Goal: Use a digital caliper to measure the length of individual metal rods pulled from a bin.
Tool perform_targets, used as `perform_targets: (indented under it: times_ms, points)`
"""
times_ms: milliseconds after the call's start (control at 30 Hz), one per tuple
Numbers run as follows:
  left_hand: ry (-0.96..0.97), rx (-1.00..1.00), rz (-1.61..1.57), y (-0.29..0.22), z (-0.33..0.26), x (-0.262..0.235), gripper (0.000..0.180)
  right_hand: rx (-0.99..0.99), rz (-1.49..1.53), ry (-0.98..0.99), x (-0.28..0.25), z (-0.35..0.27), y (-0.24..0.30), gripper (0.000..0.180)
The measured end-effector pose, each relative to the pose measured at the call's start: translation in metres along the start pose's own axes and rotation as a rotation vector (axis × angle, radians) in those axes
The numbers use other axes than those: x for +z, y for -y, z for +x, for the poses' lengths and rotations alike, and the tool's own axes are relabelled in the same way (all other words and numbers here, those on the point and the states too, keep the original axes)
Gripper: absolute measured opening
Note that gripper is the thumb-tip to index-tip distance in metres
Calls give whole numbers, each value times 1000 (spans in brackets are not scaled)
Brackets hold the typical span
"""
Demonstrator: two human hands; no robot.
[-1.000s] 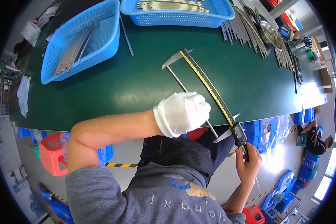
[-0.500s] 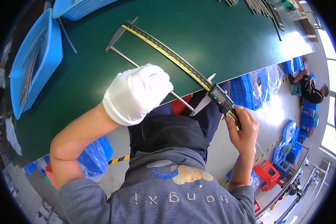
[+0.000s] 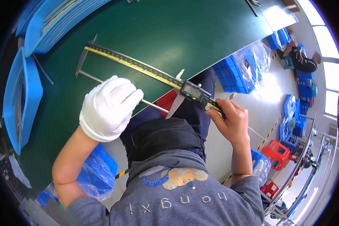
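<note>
Head view: gloved left hand (image 3: pixel 109 107) clamped on thin rod (image 3: pixel 98 80), bare right hand (image 3: pixel 229 120) pinching long digital caliper (image 3: pixel 150 73), bracing both level above green surface (image 3: pixel 169 34).

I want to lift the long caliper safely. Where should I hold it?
Grip the caliper on its bare beam between the fixed jaw and the display slider, from above. That stretch is flat and lies over the table; the pointed jaws stay clear.
</note>
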State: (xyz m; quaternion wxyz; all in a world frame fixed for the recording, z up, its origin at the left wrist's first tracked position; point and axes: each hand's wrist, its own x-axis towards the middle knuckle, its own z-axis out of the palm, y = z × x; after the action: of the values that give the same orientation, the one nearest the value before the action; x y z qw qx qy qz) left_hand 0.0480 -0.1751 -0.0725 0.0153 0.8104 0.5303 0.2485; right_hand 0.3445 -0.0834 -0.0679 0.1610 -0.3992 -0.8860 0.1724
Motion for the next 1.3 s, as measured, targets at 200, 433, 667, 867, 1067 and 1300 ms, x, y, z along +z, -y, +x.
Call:
perform_targets:
  times_ms: [200, 433, 667, 867, 1067, 1300]
  points:
    - [27, 33, -45, -8, 8, 0, 41, -3, -25, 9, 3, -4, 0, 32]
    - [15, 47, 6, -16, 9, 7, 36, 14, -48, 81, -3, -2, 8, 38]
    - [-32, 70, 97, -20, 8, 17, 30, 49, -34, 48, 0, 2, 10, 39]
    - [-42, 231, 109, -24, 13, 14, 23, 70, -76, 39, -2, 6, 7, 33]
    - [-215, 197, 376, 3, 59, -51, 26, 83, -7, 52, 2, 9, 10, 31]
    - [-61, -639, 457, 162, 122, -52, 28, -54, -42, 10, 6, 1, -4, 27]
